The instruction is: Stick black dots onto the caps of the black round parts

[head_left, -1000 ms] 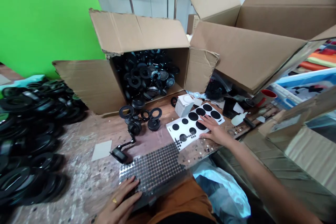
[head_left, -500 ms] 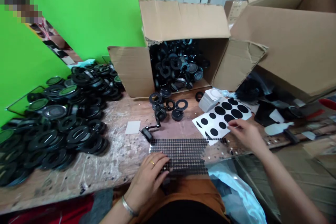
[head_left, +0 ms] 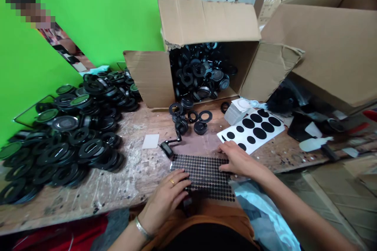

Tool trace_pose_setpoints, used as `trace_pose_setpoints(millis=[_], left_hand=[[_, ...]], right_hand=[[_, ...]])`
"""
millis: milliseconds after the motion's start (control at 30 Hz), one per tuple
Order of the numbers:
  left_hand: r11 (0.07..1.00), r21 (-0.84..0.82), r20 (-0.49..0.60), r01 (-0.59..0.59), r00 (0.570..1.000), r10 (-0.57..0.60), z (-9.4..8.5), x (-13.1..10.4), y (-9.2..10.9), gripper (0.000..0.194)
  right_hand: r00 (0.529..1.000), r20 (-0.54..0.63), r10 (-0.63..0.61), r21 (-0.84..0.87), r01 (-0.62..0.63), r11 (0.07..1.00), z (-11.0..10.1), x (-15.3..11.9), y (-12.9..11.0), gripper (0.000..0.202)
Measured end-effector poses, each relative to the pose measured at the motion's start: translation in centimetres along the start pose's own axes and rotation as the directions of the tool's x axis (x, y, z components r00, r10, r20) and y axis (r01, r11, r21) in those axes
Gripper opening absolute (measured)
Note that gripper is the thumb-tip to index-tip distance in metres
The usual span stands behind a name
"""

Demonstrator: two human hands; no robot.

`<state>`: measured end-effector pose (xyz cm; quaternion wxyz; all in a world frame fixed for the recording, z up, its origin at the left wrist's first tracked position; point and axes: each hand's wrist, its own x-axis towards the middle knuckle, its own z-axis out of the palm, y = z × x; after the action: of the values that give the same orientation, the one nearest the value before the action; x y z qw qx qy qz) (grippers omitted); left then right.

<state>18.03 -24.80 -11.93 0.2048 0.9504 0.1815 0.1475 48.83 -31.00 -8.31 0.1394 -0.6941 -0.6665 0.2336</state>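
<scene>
A clear sheet covered in rows of small black dots (head_left: 207, 176) lies at the table's front edge. My left hand (head_left: 166, 196), with a ring and a bracelet, is over its left side, fingers curled. Something dark shows under those fingers, mostly hidden. My right hand (head_left: 240, 160) is at the sheet's upper right, thumb and forefinger apart, with nothing visible between them. Just behind it, partly covered by the fingers, is a white sheet with larger black discs (head_left: 259, 133). A black hinged part (head_left: 167, 149) sits behind the dot sheet, beside a pale square card (head_left: 150, 141).
Black round parts (head_left: 91, 151) are heaped on the left. An open cardboard box (head_left: 210, 21) on its side holds more, with several rings (head_left: 204, 116) before it. A stack of white cards (head_left: 235, 113) and a small white bottle (head_left: 313, 144) stand rightward.
My right hand has moved left and toward me, from the white disc sheet to the dot sheet. My left hand stays almost in place.
</scene>
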Motion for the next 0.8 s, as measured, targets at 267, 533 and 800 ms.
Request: trace_pose_setpoints(millis=[267, 533, 800], left_hand=[[1.000, 0.008, -0.062, -0.028, 0.998, 0.029, 0.0, 0.0, 0.0, 0.031], [0.984, -0.164, -0.308, 0.064, 0.945, -0.112, -2.7, 2.0, 2.2, 0.032], [0.923, -0.321, -0.198, 0.214, 0.937, -0.286, -2.1, 3.2, 3.1, 0.026]], right_hand=[[0.982, 0.183, 0.038, 0.024, -0.044, 0.999, -0.5, -0.2, -1.7, 0.013], [0.966, 0.041, 0.256, 0.716, -0.207, 0.666, -6.9, -8.5, 3.5, 0.019], [0.749, 0.192, 0.634, 0.978, -0.092, -0.188, 3.4, -8.6, 1.3, 0.021]])
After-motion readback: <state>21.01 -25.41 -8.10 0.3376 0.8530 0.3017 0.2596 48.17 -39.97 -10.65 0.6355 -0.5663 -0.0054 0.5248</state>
